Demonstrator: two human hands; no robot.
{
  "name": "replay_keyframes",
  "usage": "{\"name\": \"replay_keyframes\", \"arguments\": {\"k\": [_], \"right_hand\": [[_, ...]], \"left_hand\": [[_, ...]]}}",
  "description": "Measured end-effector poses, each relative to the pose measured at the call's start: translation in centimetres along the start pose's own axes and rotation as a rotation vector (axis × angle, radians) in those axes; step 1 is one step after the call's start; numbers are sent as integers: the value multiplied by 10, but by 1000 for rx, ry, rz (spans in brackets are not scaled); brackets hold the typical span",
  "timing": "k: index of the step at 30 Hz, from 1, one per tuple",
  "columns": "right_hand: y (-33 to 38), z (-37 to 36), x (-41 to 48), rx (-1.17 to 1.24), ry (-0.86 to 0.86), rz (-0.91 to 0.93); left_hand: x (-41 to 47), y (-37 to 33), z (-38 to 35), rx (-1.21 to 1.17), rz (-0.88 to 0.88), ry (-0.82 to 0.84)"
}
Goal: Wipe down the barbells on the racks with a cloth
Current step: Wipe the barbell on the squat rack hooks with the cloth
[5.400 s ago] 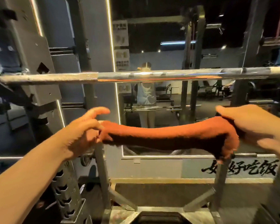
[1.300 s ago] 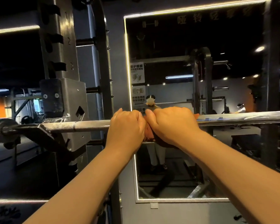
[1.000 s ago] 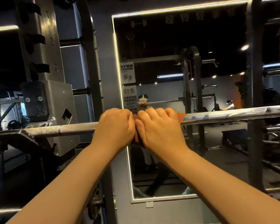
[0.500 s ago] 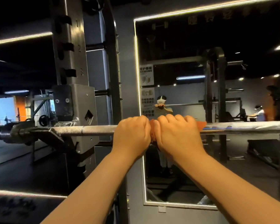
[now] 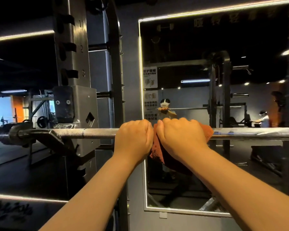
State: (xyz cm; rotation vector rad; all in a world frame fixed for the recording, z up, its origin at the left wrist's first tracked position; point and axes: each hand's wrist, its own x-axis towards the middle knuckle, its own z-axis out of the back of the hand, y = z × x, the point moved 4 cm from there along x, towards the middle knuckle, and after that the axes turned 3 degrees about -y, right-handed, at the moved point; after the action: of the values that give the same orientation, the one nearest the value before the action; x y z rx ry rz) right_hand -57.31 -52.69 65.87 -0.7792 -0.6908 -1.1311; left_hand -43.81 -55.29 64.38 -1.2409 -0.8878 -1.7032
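Note:
A steel barbell [image 5: 90,133] runs level across the view, its left end resting in the hook of a grey rack upright [image 5: 73,90]. An orange cloth [image 5: 157,147] is wrapped over the bar near the middle; a flap hangs below and a corner pokes out on the right. My left hand [image 5: 133,139] and my right hand [image 5: 182,139] sit side by side on the bar, knuckles up, fingers curled over cloth and bar. The cloth under the left hand is hidden.
A lit-framed wall mirror [image 5: 223,114] stands behind the bar and reflects me, another rack and a seated person at the far right. Horizontal pegs [image 5: 103,94] stick out of the upright. Dark gym floor and more equipment lie to the left.
Five seconds ago I held the cloth stretched between both hands below the bar. Now it is wrapped on the bar with both hands gripping it together; over the last second they have barely shifted.

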Motion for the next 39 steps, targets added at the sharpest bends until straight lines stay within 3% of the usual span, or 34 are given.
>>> {"name": "replay_keyframes", "arguments": {"k": [2, 6, 10, 14, 17, 21, 27, 29, 35, 39], "right_hand": [[-4, -13, -11, -19, 5, 16], [-22, -23, -34, -63, -154, 82], [-29, 0, -12, -76, 30, 49], [-31, 11, 14, 128, 186, -119], [-8, -1, 2, -11, 46, 101], [-16, -15, -22, 6, -126, 165], [-21, -1, 8, -138, 144, 241], [-21, 0, 18, -90, 227, 180], [-21, -13, -28, -53, -104, 178], [-63, -20, -47, -78, -146, 152]], "left_hand": [[-1, 0, 0, -10, -11, 1], [-1, 1, -2, -14, -9, -10], [-1, 1, -3, -2, -5, -20], [-1, 0, -2, 1, -13, -42], [-2, 1, -3, 12, -12, -36], [-3, 2, -4, -14, -1, -23], [-2, 0, -2, 23, -15, -58], [-2, -1, -1, 20, -18, -56], [-2, -3, 1, 2, -12, -18], [-2, -2, -1, -14, 35, 20]]}}
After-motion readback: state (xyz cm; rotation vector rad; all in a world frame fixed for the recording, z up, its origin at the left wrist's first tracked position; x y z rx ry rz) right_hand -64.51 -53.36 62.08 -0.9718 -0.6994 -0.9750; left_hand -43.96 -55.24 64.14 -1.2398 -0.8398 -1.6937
